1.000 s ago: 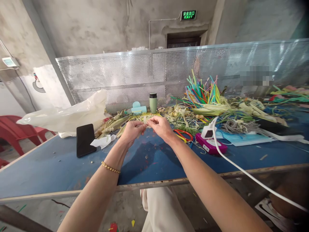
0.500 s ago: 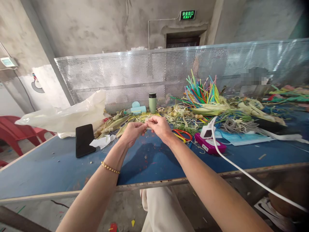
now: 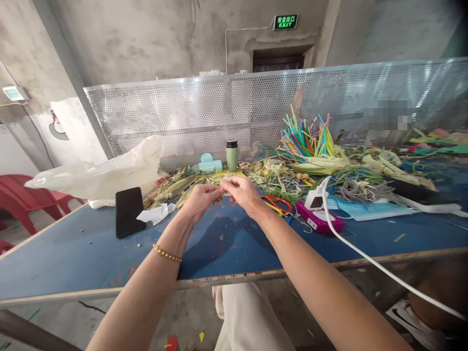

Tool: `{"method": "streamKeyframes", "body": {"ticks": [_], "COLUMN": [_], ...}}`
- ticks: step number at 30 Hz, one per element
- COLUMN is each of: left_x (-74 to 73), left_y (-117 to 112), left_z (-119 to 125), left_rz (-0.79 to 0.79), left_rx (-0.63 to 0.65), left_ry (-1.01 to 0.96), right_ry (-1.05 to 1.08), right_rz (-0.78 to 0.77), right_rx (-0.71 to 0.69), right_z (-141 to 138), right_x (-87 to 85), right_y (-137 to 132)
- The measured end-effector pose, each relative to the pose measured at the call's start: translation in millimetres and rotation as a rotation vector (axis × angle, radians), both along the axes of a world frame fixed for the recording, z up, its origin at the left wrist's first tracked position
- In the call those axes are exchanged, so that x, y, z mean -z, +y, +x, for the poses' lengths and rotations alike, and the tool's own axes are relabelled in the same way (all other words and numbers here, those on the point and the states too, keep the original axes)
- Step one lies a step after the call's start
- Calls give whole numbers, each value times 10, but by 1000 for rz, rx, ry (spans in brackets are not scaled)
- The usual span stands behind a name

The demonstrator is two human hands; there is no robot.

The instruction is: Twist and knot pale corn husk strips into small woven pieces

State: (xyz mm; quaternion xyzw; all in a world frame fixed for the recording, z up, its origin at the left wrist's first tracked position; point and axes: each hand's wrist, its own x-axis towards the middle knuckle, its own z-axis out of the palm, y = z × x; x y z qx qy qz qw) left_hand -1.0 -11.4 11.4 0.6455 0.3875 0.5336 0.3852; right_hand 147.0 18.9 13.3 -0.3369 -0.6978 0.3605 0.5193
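My left hand [image 3: 202, 201] and my right hand [image 3: 242, 193] meet above the blue table [image 3: 226, 258], fingertips pinched close together. Whatever lies between the fingers is too small to make out. Behind them stands a green bottle with a dark lid [image 3: 231, 156], beside a light blue container [image 3: 210, 166] on its side. Dry corn husks [image 3: 171, 190] lie just left of the hands. To the right is a tangle of pale plant strips [image 3: 276, 178]. Orange-handled scissors [image 3: 281, 204] rest near my right wrist.
A black phone [image 3: 129, 212], white paper [image 3: 157, 213] and a plastic bag [image 3: 102, 170] lie left. Right are a magenta box [image 3: 320, 217] with a white plug and cable [image 3: 360, 251], a blue mask [image 3: 369, 209], grey cord [image 3: 358, 190] and colourful pipe cleaners [image 3: 307, 136]. A perforated metal screen [image 3: 190, 117] stands behind.
Both hands stay pinched together in nearly the same place. The view has shifted very slightly; nothing on the table has visibly moved.
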Motion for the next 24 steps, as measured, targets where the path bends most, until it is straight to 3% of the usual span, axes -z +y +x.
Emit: {"method": "streamKeyframes", "body": {"ticks": [11, 15, 18, 24], "left_x": [-10, 12, 20, 1], "left_y": [27, 56, 75, 83], "left_z": [-29, -19, -23, -40], "left_rz": [-83, -74, -62, -119], "left_rx": [-54, -99, -123, -94], "left_ry": [-187, -196, -221, -332], "right_ry": [95, 84, 104, 104], "right_rz": [-138, -138, -120, -79], "right_rx": [-38, -32, -106, -156], "right_z": [-20, -38, -38, -36], "right_x": [-15, 9, 31, 53], "right_y": [-2, 11, 36, 60]}}
